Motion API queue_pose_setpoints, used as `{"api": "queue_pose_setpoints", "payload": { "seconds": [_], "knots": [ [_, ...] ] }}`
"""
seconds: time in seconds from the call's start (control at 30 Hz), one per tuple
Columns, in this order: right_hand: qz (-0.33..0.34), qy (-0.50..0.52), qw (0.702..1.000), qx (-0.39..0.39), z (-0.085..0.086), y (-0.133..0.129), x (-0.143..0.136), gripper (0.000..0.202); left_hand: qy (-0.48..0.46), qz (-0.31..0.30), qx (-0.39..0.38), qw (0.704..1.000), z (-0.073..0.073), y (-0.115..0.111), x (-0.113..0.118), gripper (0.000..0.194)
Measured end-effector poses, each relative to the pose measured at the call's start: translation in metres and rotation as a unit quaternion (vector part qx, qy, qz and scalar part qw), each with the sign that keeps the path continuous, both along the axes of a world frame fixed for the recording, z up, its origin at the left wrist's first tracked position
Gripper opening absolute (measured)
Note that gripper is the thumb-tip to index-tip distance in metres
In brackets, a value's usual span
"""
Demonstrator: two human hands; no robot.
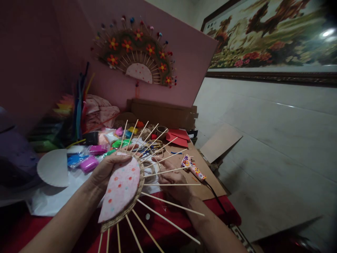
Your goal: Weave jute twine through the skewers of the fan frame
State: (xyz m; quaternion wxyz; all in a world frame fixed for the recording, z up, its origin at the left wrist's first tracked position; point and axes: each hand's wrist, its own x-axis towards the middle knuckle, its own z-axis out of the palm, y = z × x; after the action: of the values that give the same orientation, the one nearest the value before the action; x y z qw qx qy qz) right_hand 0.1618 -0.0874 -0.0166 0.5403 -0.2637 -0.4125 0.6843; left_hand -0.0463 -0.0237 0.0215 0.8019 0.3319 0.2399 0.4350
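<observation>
A half-circle fan [122,186], covered in pale pink dotted fabric and edged with braided twine, is tilted in front of me. Several thin wooden sticks [168,219] radiate from its curved edge. My left hand [106,168] grips its upper left side, thumb over the fabric. Behind the sticks at the right is my right hand [172,181], its fingers curled and partly hidden by them. A thin strand seems to lie by its fingertips, but what it holds is unclear. A coil of twine [149,169] shows on the table between the hands.
A patterned glue gun [193,168] with a black cord lies on the cardboard at right. Packets of coloured clay [98,150], a white half-disc [53,168] and red paper [177,137] are around. A finished decorated fan [138,58] is on the pink board behind.
</observation>
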Motion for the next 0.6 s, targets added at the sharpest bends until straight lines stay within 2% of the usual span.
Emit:
{"api": "queue_pose_setpoints", "payload": {
  "seconds": [0.13, 0.4, 0.6],
  "knots": [
    [0.000, -0.006, 1.000, -0.012, 0.0019, -0.0011, -0.0015, 0.039, 0.005, -0.008, 0.009, 1.000, 0.0002, -0.0001, -0.0005, 0.052],
    [0.002, -0.006, 1.000, -0.030, 0.0051, -0.0017, -0.0022, 0.028, 0.007, -0.013, 0.002, 1.000, -0.0033, 0.0023, 0.0018, 0.053],
    [0.006, 0.021, 0.999, -0.037, -0.0002, 0.0028, -0.0009, 0.031, 0.004, -0.014, -0.002, 1.000, -0.0038, 0.0030, 0.0021, 0.054]
  ]
}}
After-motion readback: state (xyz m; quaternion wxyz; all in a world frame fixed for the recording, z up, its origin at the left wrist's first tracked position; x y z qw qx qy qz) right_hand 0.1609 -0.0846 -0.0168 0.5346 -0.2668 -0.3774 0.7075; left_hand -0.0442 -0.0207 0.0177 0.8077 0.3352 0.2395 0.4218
